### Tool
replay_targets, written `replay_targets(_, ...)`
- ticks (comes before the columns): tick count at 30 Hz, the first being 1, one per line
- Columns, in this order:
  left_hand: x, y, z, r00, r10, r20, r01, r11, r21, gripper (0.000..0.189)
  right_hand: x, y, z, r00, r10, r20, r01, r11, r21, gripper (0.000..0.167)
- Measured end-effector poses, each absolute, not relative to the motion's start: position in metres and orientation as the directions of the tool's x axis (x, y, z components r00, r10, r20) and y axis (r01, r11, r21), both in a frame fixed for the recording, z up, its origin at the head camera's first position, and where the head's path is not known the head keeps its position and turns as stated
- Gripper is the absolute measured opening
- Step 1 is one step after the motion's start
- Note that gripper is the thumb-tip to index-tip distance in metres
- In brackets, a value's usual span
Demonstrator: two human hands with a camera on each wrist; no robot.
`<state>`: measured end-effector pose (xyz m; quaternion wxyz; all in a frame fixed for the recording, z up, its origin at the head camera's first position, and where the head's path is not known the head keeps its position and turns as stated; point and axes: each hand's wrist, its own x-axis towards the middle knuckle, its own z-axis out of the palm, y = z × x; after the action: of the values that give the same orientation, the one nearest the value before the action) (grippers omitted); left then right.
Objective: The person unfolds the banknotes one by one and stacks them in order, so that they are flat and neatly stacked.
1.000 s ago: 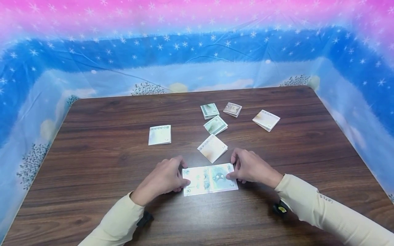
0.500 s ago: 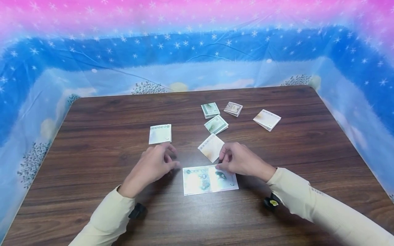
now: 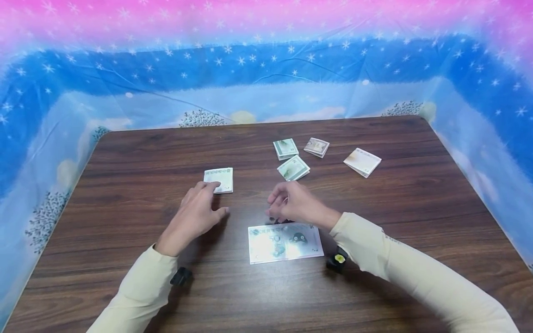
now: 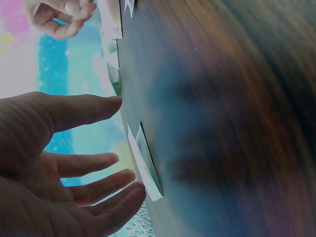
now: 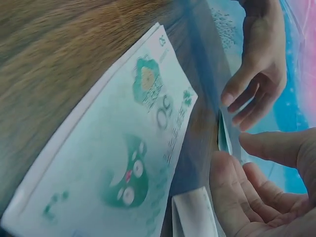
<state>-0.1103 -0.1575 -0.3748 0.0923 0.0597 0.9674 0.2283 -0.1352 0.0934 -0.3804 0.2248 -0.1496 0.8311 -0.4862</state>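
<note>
My left hand (image 3: 195,215) reaches over a folded play banknote (image 3: 225,176) on the table's left, fingers spread and overlapping its near edge. In the left wrist view, thumb and fingers stand apart beside that folded note (image 4: 146,170). An unfolded play banknote (image 3: 266,245), printed with a cartoon face and 50, lies flat in front of me. Just beyond it hovers my right hand (image 3: 297,203), fingers loosely bent and holding nothing. It hides a pale folded note in the head view; that note (image 5: 195,212) shows under it in the right wrist view.
Two green folded notes (image 3: 285,148) lie close together at the back middle, beside a small brownish one (image 3: 317,147). A pale folded note (image 3: 362,162) lies at the back right. A snowflake-patterned cloth (image 3: 266,60) surrounds the wooden table (image 3: 137,185).
Both hands have let go of the unfolded note, which stays flat. The left hand has moved forward and left to the folded note; the right has moved left over the middle folded note.
</note>
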Motion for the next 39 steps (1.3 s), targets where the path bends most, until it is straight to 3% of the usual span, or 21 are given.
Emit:
replay_targets(8, -0.114, -0.159, -0.379, -0.94, 0.22, -0.262, 0.101, 0.911, 0.401, 0.074, -0.144, 0.077, -0.383, -0.871, -0.432, -0.233, -0.024, 0.511, -0.859, 0.025)
replay_targets(14, -0.112, -0.156, -0.379, -0.925, 0.23, -0.303, 0.105, 0.92, 0.379, 0.072, -0.147, 0.07, -0.384, -0.882, -0.389, -0.265, 0.051, 0.482, -0.875, 0.03)
replay_targets(22, -0.109, -0.15, -0.376, -0.92, 0.272, -0.284, 0.159, 0.918, 0.362, 0.061, -0.152, 0.066, -0.383, -0.881, -0.358, -0.308, 0.134, 0.435, -0.89, 0.039)
replay_targets(39, -0.106, -0.146, -0.377, -0.897, 0.345, -0.276, 0.238, 0.904, 0.355, 0.06, -0.163, 0.059, -0.389, -0.842, -0.389, -0.373, 0.255, 0.322, -0.912, 0.05)
